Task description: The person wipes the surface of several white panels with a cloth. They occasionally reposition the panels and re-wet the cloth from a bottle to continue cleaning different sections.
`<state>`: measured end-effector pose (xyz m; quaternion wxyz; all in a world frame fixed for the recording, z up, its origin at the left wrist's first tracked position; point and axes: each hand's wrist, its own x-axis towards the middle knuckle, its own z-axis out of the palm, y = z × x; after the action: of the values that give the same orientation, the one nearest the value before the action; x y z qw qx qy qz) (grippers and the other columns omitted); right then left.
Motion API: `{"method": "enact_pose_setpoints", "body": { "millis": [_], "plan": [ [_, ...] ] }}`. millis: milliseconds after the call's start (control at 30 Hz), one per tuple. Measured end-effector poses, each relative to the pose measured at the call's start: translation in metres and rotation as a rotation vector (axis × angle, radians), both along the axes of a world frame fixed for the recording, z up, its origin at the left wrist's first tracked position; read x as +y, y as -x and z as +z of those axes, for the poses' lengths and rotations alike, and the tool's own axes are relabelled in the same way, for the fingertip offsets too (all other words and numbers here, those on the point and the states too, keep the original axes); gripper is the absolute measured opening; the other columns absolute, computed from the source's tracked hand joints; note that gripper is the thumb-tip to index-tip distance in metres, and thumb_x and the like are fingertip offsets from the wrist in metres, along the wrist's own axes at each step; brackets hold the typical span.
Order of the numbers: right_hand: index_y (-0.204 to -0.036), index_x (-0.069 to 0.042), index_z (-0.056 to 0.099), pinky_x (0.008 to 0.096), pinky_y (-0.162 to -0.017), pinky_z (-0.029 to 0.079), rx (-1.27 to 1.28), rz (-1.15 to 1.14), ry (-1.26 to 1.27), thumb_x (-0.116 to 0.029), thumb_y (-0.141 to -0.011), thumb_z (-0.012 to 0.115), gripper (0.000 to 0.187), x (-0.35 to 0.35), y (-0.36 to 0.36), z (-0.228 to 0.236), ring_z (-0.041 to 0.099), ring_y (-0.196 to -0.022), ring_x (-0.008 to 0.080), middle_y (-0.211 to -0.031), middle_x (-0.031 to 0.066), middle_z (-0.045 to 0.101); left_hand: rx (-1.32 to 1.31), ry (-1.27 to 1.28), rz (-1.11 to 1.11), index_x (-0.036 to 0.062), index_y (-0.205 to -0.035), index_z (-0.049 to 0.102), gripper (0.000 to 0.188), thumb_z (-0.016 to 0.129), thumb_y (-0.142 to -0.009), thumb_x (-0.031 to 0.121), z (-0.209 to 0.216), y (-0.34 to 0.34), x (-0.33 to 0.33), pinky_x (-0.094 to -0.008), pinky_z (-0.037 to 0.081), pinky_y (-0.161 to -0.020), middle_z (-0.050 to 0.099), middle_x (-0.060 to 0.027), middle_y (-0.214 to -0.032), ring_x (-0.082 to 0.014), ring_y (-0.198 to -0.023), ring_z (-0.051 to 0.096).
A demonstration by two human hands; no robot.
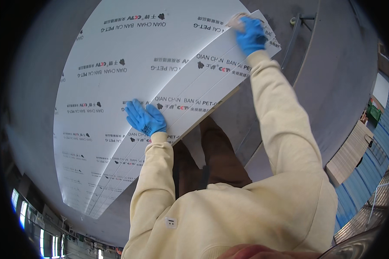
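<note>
A wide white panel [129, 47] covered in printed film lies in front of me. Narrow white strips [220, 56] in the same film lie side by side along its near edge. My left hand [146, 117], in a blue glove, rests flat with fingers stretched where the strips meet the wide panel. Towards the far right end of the strips, my right hand [250, 36], also in a blue glove, presses a pale crumpled cloth [237, 20] on the surface. Its fingers are partly hidden by the back of the hand.
Below the strips shows a thin yellowish edge [209, 110], close to my legs. A grey metal frame piece [293, 39] with a small wheel is on the right. Farther right stand a stack of light boards [349, 151], a green bin [373, 113] and a blue wall [354, 194].
</note>
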<state>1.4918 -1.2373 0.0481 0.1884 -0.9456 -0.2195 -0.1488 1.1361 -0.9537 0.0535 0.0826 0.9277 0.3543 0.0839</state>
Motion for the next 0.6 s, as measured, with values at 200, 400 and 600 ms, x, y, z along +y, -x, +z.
{"method": "enact_pose_setpoints", "body": {
  "millis": [200,400,600],
  "plan": [
    [-0.113,-0.010,0.072,0.0484,-0.091,0.054,0.110,-0.163,-0.092,-0.021,-0.082,0.072,0.033,-0.017,-0.056,0.005,0.066,-0.103,0.0411,-0.111,0.0211,0.069,0.007,-0.028,-0.029,0.0008,-0.147,0.052,0.056,0.044,-0.104,0.036,0.000,0.002,0.002,-0.0555,0.025,-0.121,0.047,-0.0219,-0.155,-0.0414,-0.146,0.040],
    [-0.111,-0.013,0.071,0.0486,-0.092,0.055,0.247,0.018,0.061,-0.017,-0.080,0.073,0.032,-0.004,0.017,0.023,0.064,-0.106,0.0413,-0.113,0.0193,0.067,-0.017,-0.052,-0.044,0.0012,-0.146,0.052,0.054,0.043,-0.105,0.035,0.006,-0.001,0.001,-0.0550,0.027,-0.119,0.049,-0.0212,-0.154,-0.0421,-0.144,0.042],
    [-0.110,-0.009,0.069,0.0478,-0.082,0.057,0.228,-0.169,0.027,-0.020,-0.083,0.071,0.029,-0.013,-0.044,0.044,0.066,-0.094,0.0413,-0.113,0.0214,0.065,0.012,-0.054,-0.047,0.0018,-0.148,0.051,0.055,0.042,-0.106,0.036,0.003,-0.002,0.000,-0.0546,0.026,-0.120,0.048,-0.0204,-0.155,-0.0407,-0.145,0.041]
  ]
}}
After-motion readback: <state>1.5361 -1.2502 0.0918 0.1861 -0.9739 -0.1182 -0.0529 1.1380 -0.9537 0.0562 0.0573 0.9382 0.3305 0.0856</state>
